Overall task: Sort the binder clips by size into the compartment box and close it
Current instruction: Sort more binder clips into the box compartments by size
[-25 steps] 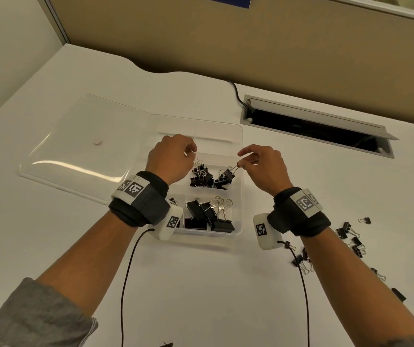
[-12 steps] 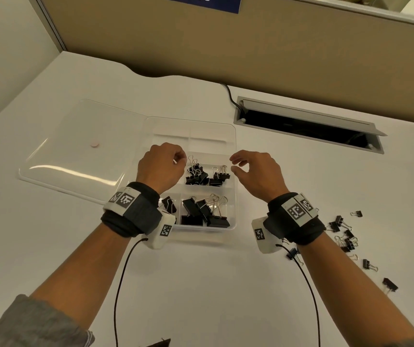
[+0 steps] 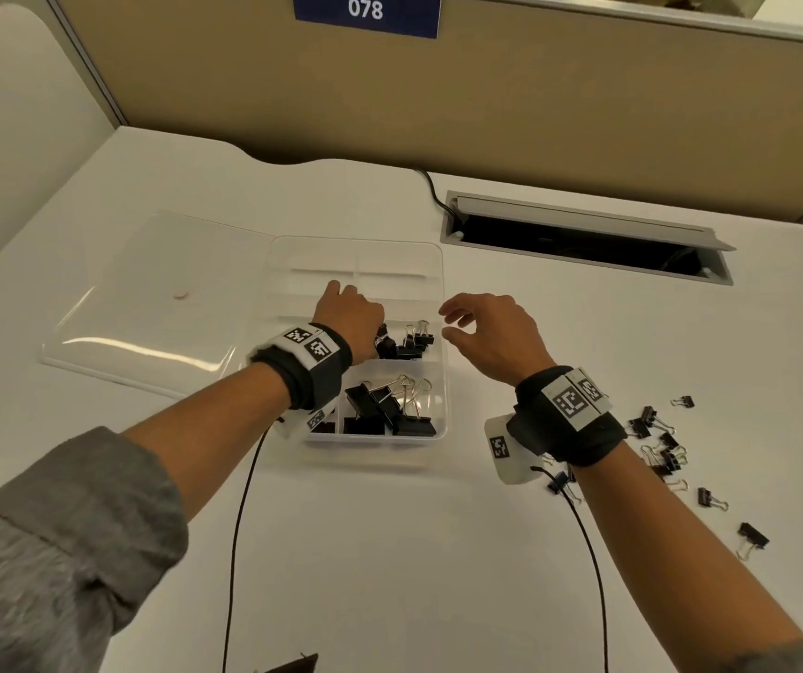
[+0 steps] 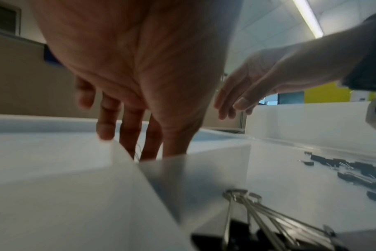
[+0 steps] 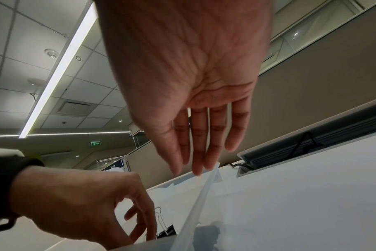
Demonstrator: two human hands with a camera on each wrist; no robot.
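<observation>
Over the open compartment box [image 3: 441, 284] on the white worktop [image 3: 390, 551], both hands hang empty. The left hand [image 3: 351, 315] dips its loosely spread fingers [image 4: 105, 125] into a middle cell beside the medium binder clips [image 3: 407, 340]; whether it touches one cannot be told. The right hand [image 3: 494, 330] hovers just past the box's right wall, fingers relaxed and holding nothing. Large binder clips [image 3: 385, 408] fill the nearest cell, while small loose clips [image 3: 666, 454] lie scattered on the worktop by the right wrist. Sorting looks midway, with the clear lid [image 3: 147, 303] lying flat to the left. Next, the right hand likely must go back to the scattered pile and pinch one clip by its wire handles
</observation>
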